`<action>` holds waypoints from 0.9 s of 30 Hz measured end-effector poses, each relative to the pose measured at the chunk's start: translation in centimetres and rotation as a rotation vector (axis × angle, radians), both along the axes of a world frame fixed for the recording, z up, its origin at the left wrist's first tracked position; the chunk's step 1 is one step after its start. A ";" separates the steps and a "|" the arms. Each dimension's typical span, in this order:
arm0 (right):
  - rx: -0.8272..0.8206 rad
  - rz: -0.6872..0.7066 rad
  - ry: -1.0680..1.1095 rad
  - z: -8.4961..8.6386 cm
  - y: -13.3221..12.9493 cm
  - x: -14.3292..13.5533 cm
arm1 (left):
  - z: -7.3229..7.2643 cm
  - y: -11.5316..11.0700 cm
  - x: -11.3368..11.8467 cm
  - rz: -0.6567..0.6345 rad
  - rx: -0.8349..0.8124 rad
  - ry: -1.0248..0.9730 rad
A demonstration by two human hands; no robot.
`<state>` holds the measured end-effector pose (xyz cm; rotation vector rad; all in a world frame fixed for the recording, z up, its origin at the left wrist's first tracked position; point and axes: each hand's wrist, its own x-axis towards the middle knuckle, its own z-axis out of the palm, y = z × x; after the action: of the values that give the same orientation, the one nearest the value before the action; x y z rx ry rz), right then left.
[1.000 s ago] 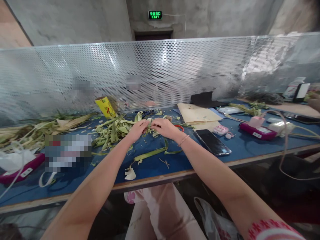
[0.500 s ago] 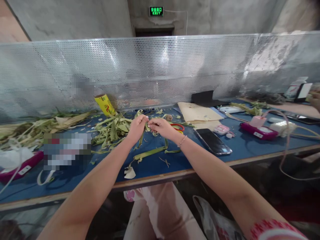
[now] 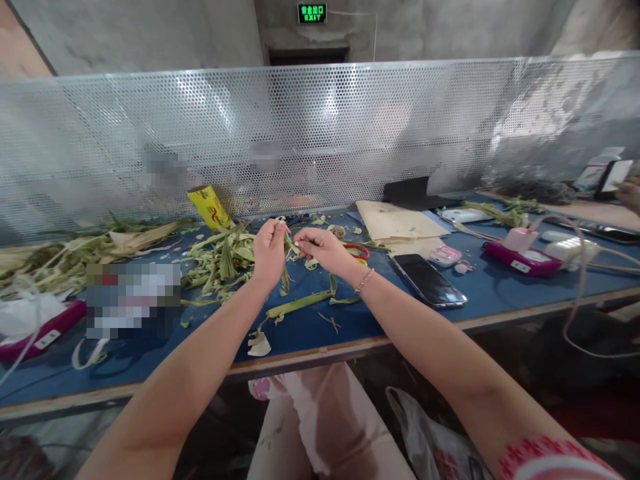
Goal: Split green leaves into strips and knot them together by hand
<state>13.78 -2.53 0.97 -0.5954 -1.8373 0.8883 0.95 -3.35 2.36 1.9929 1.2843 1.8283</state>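
Note:
Above the middle of the blue table (image 3: 300,333), my left hand (image 3: 271,250) is closed on a green leaf strip (image 3: 286,277), which hangs down beside its fingers. Just to its right, my right hand (image 3: 320,248) pinches the upper part of the same strip with thumb and fingertips. A heap of curled green leaf pieces (image 3: 220,260) lies left of my left hand. Under my hands, a flat green leaf (image 3: 300,305) rests on the table. Red-handled scissors (image 3: 357,251) are partly hidden behind my right wrist.
A black phone (image 3: 429,280), a pink case (image 3: 445,256) and brown paper (image 3: 397,223) lie to the right. Beyond are a purple power strip (image 3: 523,259) and cables. A yellow can (image 3: 209,208) leans near the perforated metal screen (image 3: 310,133). Dry husks (image 3: 135,243) spread left.
My left hand has turned more upright and shifted slightly down. A small gap has opened between my hands, with the green strip showing there.

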 end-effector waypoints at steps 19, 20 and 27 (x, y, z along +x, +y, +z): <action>0.212 -0.464 -0.054 -0.8 1.5 1.2 | -1.0 1.3 -0.3 -0.198 -0.122 -0.108; 0.258 -0.462 -0.083 -0.8 1.4 1.1 | -1.1 1.4 -0.3 -0.212 -0.124 -0.098; 0.216 -0.541 0.022 -0.6 0.7 0.7 | -1.7 1.7 -0.3 -0.209 -0.102 -0.075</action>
<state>14.51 -1.79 0.38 -0.8822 -1.6051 0.3305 0.60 -1.68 0.70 1.9058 1.0800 1.6888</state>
